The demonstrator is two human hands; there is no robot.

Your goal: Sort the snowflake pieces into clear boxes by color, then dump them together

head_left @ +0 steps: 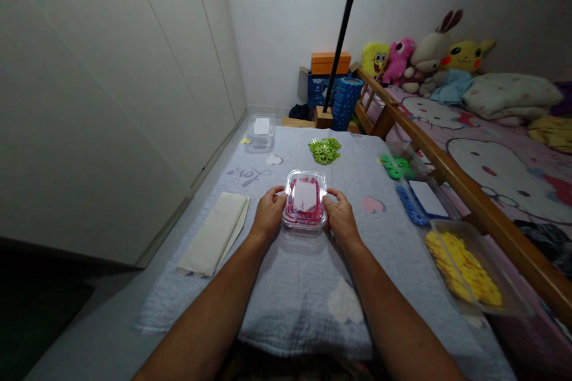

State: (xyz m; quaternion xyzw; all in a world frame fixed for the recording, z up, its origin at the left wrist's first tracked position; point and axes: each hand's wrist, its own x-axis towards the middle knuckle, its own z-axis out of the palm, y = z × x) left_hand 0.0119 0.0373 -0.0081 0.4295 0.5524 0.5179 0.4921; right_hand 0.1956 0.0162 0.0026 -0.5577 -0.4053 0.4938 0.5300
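- Left hand [269, 214]: pinching left side of lidded clear box [305, 223], thumb at the rim, other fingers partly hidden.
- Right hand [342, 217]: pinching right side of same box, thumb also at the rim.
- Lidded clear box: mid-table, about halfway between left and right edges of the cloth-covered table [304, 292]; red-pink pieces inside, white label [305, 195] on top. Cannot tell if its base touches the cloth.
- Light-green pieces [325, 150]: loose pile near table's far edge, beyond the held box, slightly right of it, apart from both hands.
- Folded cream sheet [214, 235]: flat along table's left edge, left of the left hand, not touched.
- Second clear box [262, 140]: far left corner of table, white label on it.
- Right edge of table, far to near: dark-green pieces [395, 165] with clear plastic around; blue pieces [412, 207] beside a white label; yellow pieces [465, 268] in a clear tub [512, 289], the nearest of the three.
- Beyond right edge: wooden bed rail [465, 190], bed with plush toys [429, 50] at its far end.
- Past far edge: blue ridged roller [347, 104], orange box [330, 63], black pole [344, 30] leaning.
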